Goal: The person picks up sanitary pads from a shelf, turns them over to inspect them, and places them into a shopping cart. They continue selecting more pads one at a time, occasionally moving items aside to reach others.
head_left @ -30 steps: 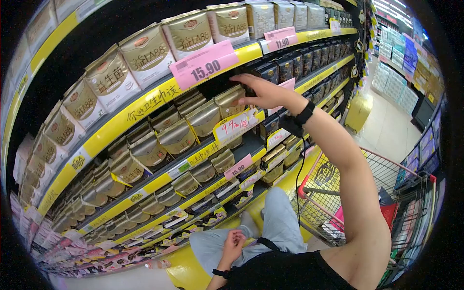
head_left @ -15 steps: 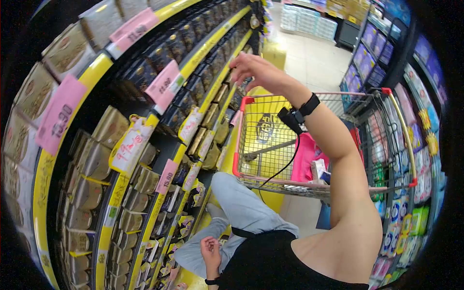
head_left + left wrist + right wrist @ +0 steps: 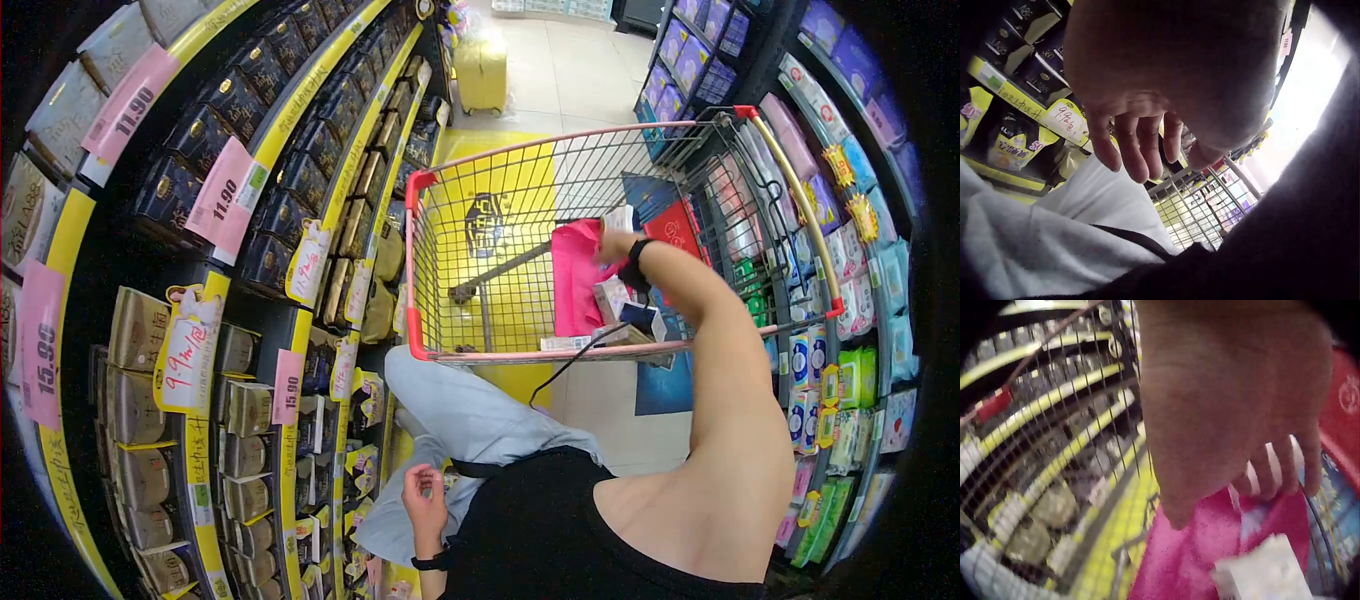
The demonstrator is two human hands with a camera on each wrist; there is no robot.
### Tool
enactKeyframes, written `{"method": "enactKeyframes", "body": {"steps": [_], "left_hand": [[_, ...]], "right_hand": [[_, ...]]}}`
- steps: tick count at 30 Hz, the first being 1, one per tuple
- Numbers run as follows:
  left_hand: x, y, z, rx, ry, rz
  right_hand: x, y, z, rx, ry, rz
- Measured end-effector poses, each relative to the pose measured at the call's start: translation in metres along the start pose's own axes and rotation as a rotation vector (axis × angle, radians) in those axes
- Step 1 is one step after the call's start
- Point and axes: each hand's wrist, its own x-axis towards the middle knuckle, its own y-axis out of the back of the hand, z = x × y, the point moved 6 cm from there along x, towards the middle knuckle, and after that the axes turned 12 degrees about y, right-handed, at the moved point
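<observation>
The right hand (image 3: 618, 246) is inside the shopping cart (image 3: 480, 215), over a pink item (image 3: 575, 285). In the right wrist view that hand (image 3: 1235, 412) has its fingers extended downward above the pink item (image 3: 1191, 556), beside a white box (image 3: 1266, 572); whether the fingertips touch anything cannot be told. The left hand (image 3: 426, 500) hangs near the person's lap, empty. In the left wrist view the left hand's fingers (image 3: 1129, 147) are loosely bent and hold nothing.
Shelves of packaged goods (image 3: 140, 395) with price tags (image 3: 40, 345) line the left. Another stocked shelf (image 3: 850, 290) stands at the right. Beyond the cart is a yellow suitcase (image 3: 480, 72). Small boxes (image 3: 640, 320) lie in the cart.
The right hand has left the shelf, swung right and come down into the cart. The view has turned from the left shelves toward the cart. The left hand stays near the lap.
</observation>
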Motion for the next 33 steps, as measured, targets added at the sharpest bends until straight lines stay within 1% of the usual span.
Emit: {"method": "enactKeyframes", "body": {"steps": [2, 3, 4, 5, 6, 7, 9, 11, 14, 16, 17, 20, 22, 24, 25, 26, 28, 29, 30, 32, 33], "left_hand": [[-0.002, -0.006, 0.004, 0.068, -0.014, -0.030], [-0.006, -0.008, 0.014, 0.115, -0.032, -0.047], [-0.009, -0.011, 0.020, 0.163, -0.047, -0.062], [-0.010, -0.012, 0.018, 0.177, -0.034, -0.057], [-0.012, -0.011, 0.019, 0.195, -0.028, -0.053], [-0.012, -0.012, 0.021, 0.207, -0.029, -0.049], [-0.013, -0.015, 0.019, 0.227, -0.041, -0.041], [-0.013, -0.012, 0.012, 0.254, -0.057, -0.023], [-0.014, -0.008, 0.013, 0.227, -0.063, 0.002], [-0.015, -0.009, 0.008, 0.218, -0.055, 0.004], [-0.016, -0.009, 0.005, 0.218, -0.052, 0.000], [-0.016, -0.010, 0.009, 0.240, -0.120, 0.000], [-0.015, -0.009, 0.016, 0.229, -0.131, -0.019], [-0.013, -0.008, 0.024, 0.221, -0.151, -0.019], [-0.012, -0.007, 0.028, 0.221, -0.161, -0.014], [-0.012, -0.004, 0.031, 0.222, -0.173, -0.009], [-0.012, 0.003, 0.033, 0.160, -0.154, 0.019], [-0.011, 0.007, 0.034, 0.125, -0.145, 0.037], [-0.010, 0.011, 0.034, 0.090, -0.140, 0.032], [-0.017, 0.022, 0.027, 0.010, -0.113, 0.042], [-0.022, 0.023, 0.029, -0.192, -0.132, -0.039]], "right_hand": [[-0.035, -0.038, -0.036, -0.105, -0.064, -0.390], [-0.036, -0.052, -0.048, -0.131, 0.009, -0.431], [-0.027, -0.068, -0.053, -0.219, 0.099, -0.488], [-0.018, -0.083, -0.058, -0.308, 0.194, -0.536], [-0.013, -0.094, -0.067, -0.393, 0.292, -0.575], [-0.004, -0.094, -0.068, -0.396, 0.334, -0.604], [0.003, -0.085, -0.060, -0.306, 0.279, -0.560], [0.000, -0.087, -0.060, -0.299, 0.248, -0.583], [-0.014, -0.089, -0.051, -0.241, 0.112, -0.657], [-0.011, -0.075, -0.050, -0.174, 0.028, -0.604], [-0.003, -0.065, -0.053, -0.129, 0.018, -0.520], [0.032, -0.021, -0.076, 0.094, 0.117, -0.021], [-0.004, 0.041, -0.156, 0.570, 0.271, -0.099], [-0.009, 0.066, -0.207, 1.367, 0.670, -0.057], [-0.046, 0.097, -0.250, 1.695, 0.851, -0.261], [-0.031, 0.094, -0.258, 1.876, 0.862, -0.476], [-0.083, 0.126, -0.318, 1.963, 0.987, -0.670], [-0.104, 0.140, -0.347, 1.905, 1.099, -0.606], [-0.121, 0.149, -0.374, 1.840, 1.211, -0.549], [-0.143, 0.147, -0.429, 1.578, 1.382, -0.724], [-0.161, 0.144, -0.456, 1.435, 1.413, -0.764]]}}
